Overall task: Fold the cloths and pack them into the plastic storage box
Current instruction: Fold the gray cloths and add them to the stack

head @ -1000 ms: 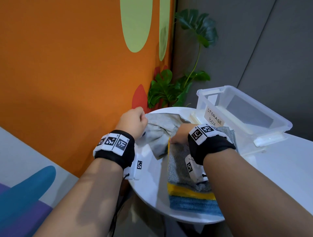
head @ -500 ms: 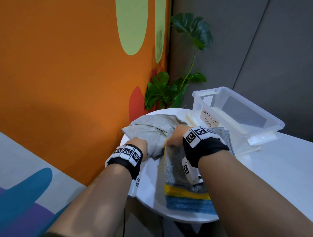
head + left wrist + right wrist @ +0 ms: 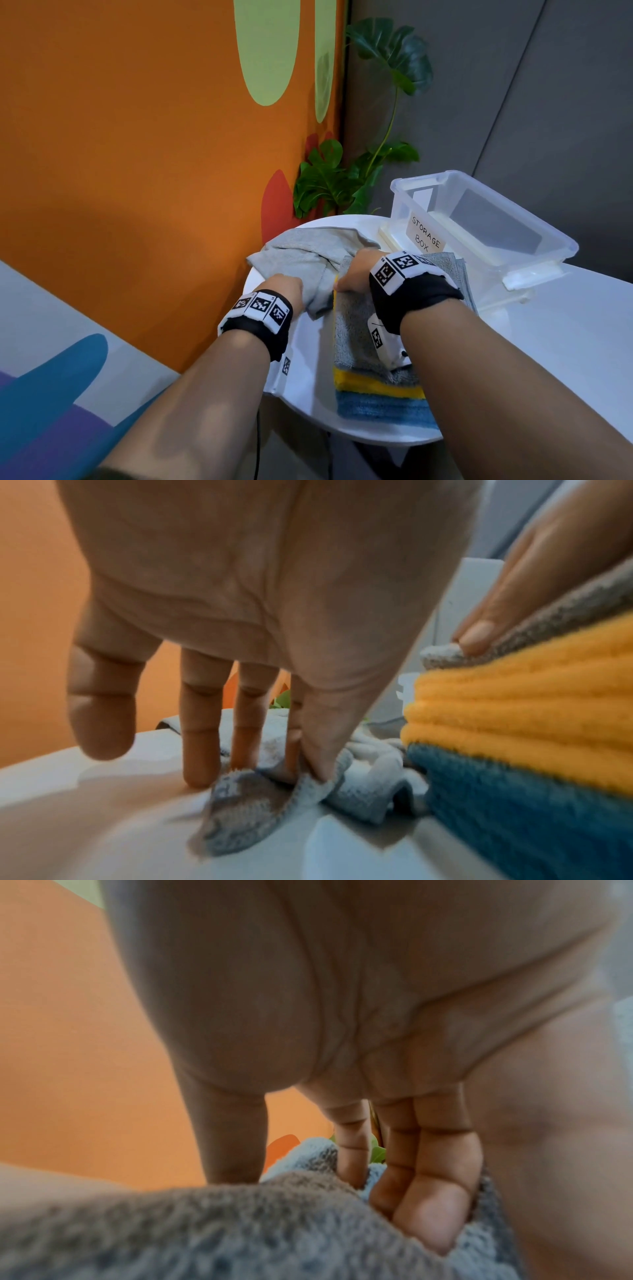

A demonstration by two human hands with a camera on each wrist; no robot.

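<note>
A light grey cloth (image 3: 305,253) lies crumpled at the back left of the round white table (image 3: 308,370). My left hand (image 3: 286,289) pinches its near corner (image 3: 240,813) between thumb and forefinger, low on the tabletop. My right hand (image 3: 356,270) rests on a stack of folded cloths (image 3: 359,342), grey over yellow over blue. Its thumb and straight fingers point down with a tuft of the light grey cloth (image 3: 308,1153) pinched between them. The clear plastic storage box (image 3: 534,240), labelled "STORAGE BOX", stands behind the stack; no cloth shows inside it.
An orange wall (image 3: 137,171) runs close along the table's left side. A leafy plant (image 3: 342,185) stands in the corner behind the table. The box lid (image 3: 534,277) lies under the box. White tabletop extends to the right.
My left hand came from the table's far side back toward me, bringing the cloth's corner down near the stack. The right hand has stayed on the stack.
</note>
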